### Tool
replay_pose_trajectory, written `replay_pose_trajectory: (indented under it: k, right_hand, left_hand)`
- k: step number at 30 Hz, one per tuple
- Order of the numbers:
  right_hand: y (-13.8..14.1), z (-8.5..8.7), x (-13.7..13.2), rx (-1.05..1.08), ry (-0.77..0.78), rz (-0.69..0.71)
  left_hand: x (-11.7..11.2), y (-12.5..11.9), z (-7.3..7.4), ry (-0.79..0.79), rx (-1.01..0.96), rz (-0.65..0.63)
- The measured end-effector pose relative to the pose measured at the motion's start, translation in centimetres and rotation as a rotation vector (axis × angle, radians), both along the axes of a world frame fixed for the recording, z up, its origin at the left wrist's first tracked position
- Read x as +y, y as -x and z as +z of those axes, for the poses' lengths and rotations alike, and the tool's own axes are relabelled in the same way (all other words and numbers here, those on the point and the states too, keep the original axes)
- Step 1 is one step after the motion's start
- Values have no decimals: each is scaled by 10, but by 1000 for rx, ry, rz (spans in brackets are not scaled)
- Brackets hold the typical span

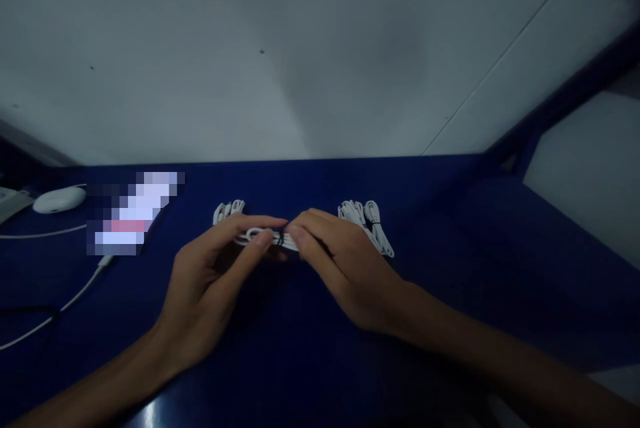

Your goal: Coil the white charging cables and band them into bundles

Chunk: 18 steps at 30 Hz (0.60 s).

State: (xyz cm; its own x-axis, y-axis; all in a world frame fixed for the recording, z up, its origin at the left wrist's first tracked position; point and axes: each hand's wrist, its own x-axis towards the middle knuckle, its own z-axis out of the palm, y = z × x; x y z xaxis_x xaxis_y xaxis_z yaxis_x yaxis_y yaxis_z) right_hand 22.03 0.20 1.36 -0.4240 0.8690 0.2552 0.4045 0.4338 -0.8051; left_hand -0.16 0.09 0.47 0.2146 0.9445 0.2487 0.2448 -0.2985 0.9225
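Both my hands meet over the middle of a dark blue table (300, 361). My left hand (210, 281) pinches one end of a coiled white cable bundle (257, 236), thumb and fingers closed on it. My right hand (340, 268) pinches the same bundle at a small black tie (281, 236) wrapped round its middle. A second white cable bundle (367, 221) with a black tie lies just behind my right hand. A third white bundle (229, 209) lies behind my left hand.
A white mouse (59, 199) sits at the far left with a white cord (60, 305) trailing toward the front edge. A blurred-out object (133, 215) lies left of the bundles. A grey wall (300, 48) rises behind the table.
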Motion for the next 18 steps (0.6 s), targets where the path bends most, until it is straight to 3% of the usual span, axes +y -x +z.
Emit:
replay_pose_trajectory:
  k: [4,9,13,18]
  right_hand:
    - [-6,15,1,16,108,67]
    - [-11,29,2,154,447,130]
    - [-11,31,-6,221,670,153]
    - [-17,29,-28,187,803,144]
  left_hand:
    - [1,1,-2,-19,8,73]
    - [-2,5,-1,-35,59,76]
    - [-6,6,4,-12,150,-48]
    - [-8,4,11,179,191,-364]
